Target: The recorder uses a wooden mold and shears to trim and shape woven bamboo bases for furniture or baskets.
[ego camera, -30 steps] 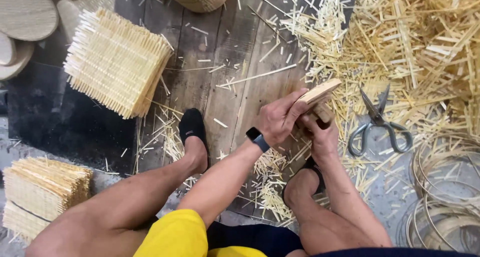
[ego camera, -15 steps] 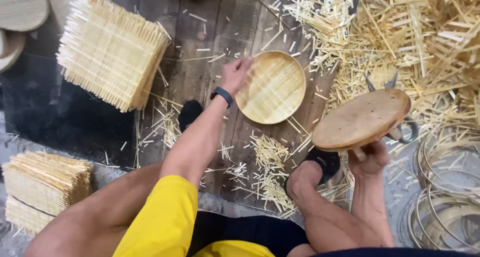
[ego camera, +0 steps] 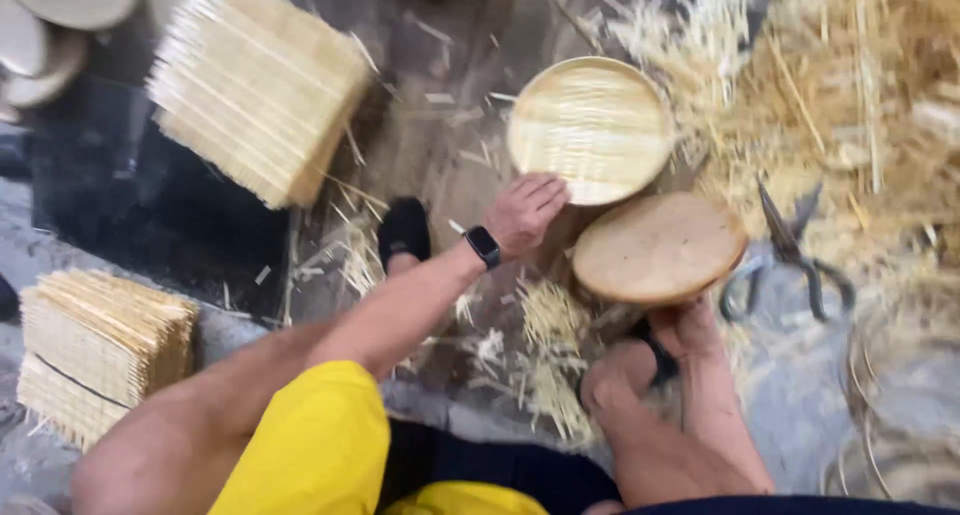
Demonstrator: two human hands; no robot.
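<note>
Here, seen from above, a person crouches on a dark wooden floor (ego camera: 250,245) littered with bamboo splinters. The left hand (ego camera: 523,213), wearing a dark wristwatch (ego camera: 483,246), lies flat with fingers spread, fingertips touching the near rim of a round woven bamboo tray (ego camera: 590,127) resting on the floor. The right hand (ego camera: 690,327) grips the underside of a round wooden disc (ego camera: 658,247), holding it tilted just beside the tray; its fingers are mostly hidden, so how tightly they close is unclear. Scissors (ego camera: 790,260) lie near the disc, among loose straw (ego camera: 850,95). Stacks of woven mats (ego camera: 255,85) sit toward the floor's far left. The tilted disc could slip, or the bare hands could catch on sharp splinters.
</note>
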